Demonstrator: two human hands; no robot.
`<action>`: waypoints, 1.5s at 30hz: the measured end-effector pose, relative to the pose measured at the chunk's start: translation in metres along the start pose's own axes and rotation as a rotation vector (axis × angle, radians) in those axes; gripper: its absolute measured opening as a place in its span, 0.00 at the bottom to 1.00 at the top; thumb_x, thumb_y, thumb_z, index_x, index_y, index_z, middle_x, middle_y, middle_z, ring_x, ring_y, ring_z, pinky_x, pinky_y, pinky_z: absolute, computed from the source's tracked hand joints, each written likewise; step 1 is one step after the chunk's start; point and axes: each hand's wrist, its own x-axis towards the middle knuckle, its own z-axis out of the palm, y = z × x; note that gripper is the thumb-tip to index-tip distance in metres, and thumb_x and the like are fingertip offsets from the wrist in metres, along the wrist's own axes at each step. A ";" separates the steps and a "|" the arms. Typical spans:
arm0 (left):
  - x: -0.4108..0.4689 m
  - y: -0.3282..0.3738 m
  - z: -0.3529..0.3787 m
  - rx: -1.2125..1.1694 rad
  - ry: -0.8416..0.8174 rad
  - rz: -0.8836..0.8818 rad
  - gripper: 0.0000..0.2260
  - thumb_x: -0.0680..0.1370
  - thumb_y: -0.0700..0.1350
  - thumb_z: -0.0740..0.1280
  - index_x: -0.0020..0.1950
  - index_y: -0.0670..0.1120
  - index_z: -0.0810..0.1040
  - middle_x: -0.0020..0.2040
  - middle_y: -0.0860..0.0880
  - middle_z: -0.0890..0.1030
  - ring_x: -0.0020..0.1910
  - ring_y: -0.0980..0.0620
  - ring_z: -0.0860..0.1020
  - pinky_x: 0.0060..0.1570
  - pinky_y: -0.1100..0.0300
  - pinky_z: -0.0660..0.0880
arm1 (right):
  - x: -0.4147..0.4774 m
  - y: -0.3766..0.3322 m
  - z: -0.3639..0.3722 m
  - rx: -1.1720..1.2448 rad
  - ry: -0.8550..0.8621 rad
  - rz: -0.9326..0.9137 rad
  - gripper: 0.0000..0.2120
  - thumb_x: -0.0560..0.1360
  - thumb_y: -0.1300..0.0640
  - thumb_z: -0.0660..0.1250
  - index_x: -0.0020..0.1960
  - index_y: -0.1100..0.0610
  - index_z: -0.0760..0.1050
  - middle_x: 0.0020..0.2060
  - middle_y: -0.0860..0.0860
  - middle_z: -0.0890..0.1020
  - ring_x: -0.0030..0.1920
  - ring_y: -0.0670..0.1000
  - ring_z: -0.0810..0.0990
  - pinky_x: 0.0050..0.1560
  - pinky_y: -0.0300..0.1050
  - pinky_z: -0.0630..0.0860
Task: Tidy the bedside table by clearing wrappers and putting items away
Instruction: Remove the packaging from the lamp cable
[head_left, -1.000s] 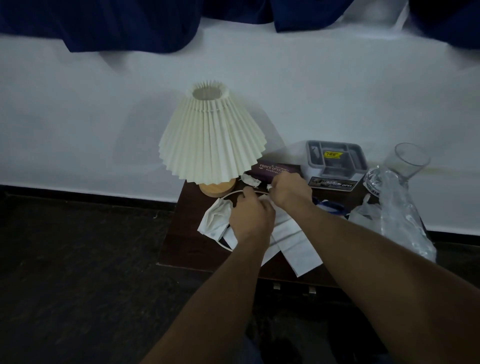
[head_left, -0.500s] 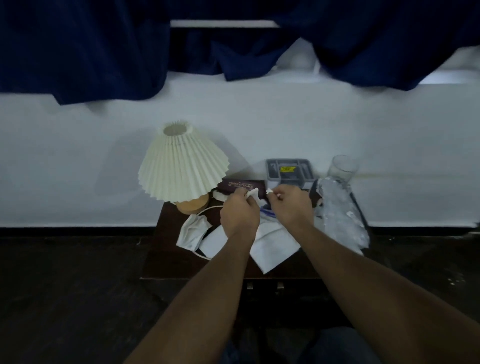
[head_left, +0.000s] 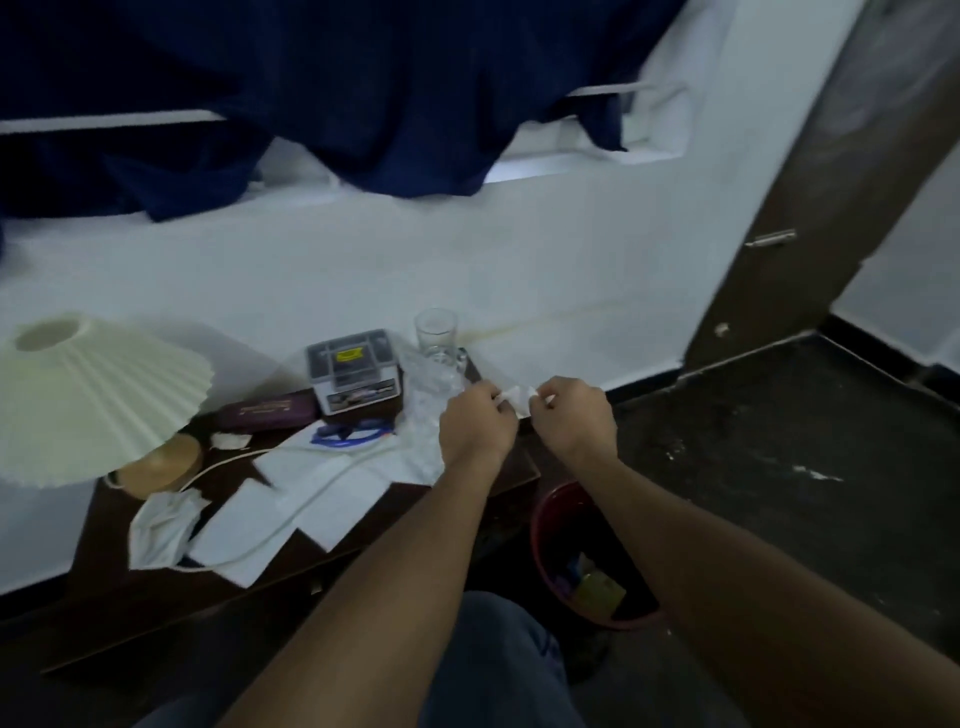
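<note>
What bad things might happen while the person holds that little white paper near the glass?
1. The small white wrapper is pinched between the left hand and right hand past the table edge; if dropped there, it may miss the red bin below.
2. The left hand is close to the empty glass and crinkly clear plastic; a bump might tip the glass.
3. The lamp cord lies across the papers, so pulling them might tug it.

dim room: white wall, navy curtain, dark floor.
</note>
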 end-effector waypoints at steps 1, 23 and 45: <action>-0.005 0.008 0.014 0.002 -0.038 0.002 0.08 0.78 0.46 0.65 0.53 0.47 0.82 0.51 0.45 0.84 0.53 0.41 0.81 0.44 0.56 0.71 | -0.001 0.015 -0.007 -0.011 -0.007 0.035 0.10 0.77 0.51 0.65 0.50 0.53 0.84 0.45 0.54 0.85 0.47 0.58 0.83 0.42 0.45 0.77; -0.016 0.014 0.098 0.001 -0.335 0.019 0.13 0.78 0.47 0.67 0.62 0.50 0.80 0.52 0.52 0.85 0.55 0.49 0.82 0.57 0.56 0.78 | -0.005 0.132 -0.005 -0.094 -0.080 0.262 0.09 0.77 0.53 0.66 0.52 0.52 0.83 0.45 0.54 0.85 0.43 0.55 0.80 0.43 0.46 0.75; 0.028 -0.219 -0.148 0.065 0.337 -0.522 0.11 0.79 0.42 0.61 0.59 0.44 0.77 0.56 0.43 0.81 0.57 0.41 0.79 0.48 0.53 0.73 | -0.046 -0.199 0.197 0.010 -0.336 -0.451 0.10 0.78 0.53 0.64 0.48 0.49 0.85 0.42 0.50 0.86 0.43 0.54 0.83 0.39 0.43 0.78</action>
